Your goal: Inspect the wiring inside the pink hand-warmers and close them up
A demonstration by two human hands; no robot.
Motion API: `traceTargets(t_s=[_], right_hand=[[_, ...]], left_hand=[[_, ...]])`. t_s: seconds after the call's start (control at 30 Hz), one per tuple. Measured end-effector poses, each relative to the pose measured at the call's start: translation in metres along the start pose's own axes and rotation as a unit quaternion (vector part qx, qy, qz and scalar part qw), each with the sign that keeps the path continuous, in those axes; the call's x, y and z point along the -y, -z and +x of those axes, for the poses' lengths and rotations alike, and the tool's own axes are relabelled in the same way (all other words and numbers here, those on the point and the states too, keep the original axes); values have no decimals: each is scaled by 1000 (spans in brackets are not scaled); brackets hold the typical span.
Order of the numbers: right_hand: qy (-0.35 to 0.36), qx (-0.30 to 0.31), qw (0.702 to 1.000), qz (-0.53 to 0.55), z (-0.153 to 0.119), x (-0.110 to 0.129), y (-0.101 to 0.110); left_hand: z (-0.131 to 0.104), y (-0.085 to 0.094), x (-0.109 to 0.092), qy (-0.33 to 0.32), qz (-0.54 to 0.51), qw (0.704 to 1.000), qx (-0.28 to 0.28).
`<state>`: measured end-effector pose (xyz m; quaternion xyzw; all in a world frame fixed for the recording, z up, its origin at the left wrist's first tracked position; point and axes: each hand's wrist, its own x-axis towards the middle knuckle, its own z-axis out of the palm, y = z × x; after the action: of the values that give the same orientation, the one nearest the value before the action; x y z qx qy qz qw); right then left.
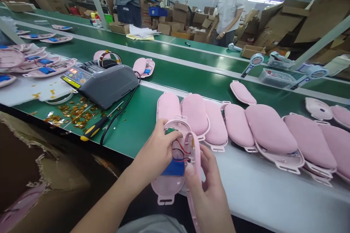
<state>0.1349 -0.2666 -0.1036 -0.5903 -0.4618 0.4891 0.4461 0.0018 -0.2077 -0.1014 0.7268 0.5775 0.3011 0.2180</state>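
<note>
My left hand grips the upper left side of a pink plastic shell, its thumb over the inside near a small green circuit board. A blue battery pack lies in this shell. My right hand holds the matching pink cover on edge, thumb on its inner side and fingers behind. Red and black wires run between the two halves, which stand apart like an open book. Past my hands, a row of pink padded units lies on the bench.
A grey tape dispenser stands left, with amber tape scraps and a yellow-black screwdriver before it. Open shells with batteries pile up far left. Handheld fans lie at the right. Two people stand across the green bench.
</note>
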Motion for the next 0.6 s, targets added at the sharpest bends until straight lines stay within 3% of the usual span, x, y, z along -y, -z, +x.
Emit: traceTargets(t_s=[0.13,0.23,0.33,0.47,0.6], right_hand=[[46,-60,993,-87,-14,-20,-13],[65,-75,991,-92,-24,-39,-20],[60,-81,995,-12,-22,-50,-17],[26,-40,987,156,-5,-44,-3],[9,-11,982,190,13,-34,7]], left_hand=[[-2,-11,-14,26,52,997,-50],[-4,-12,-21,53,49,996,-48],[-6,-7,-21,36,30,999,-25],[-11,2,-16,2,-58,998,16],[-16,5,-12,-13,-144,989,-6]])
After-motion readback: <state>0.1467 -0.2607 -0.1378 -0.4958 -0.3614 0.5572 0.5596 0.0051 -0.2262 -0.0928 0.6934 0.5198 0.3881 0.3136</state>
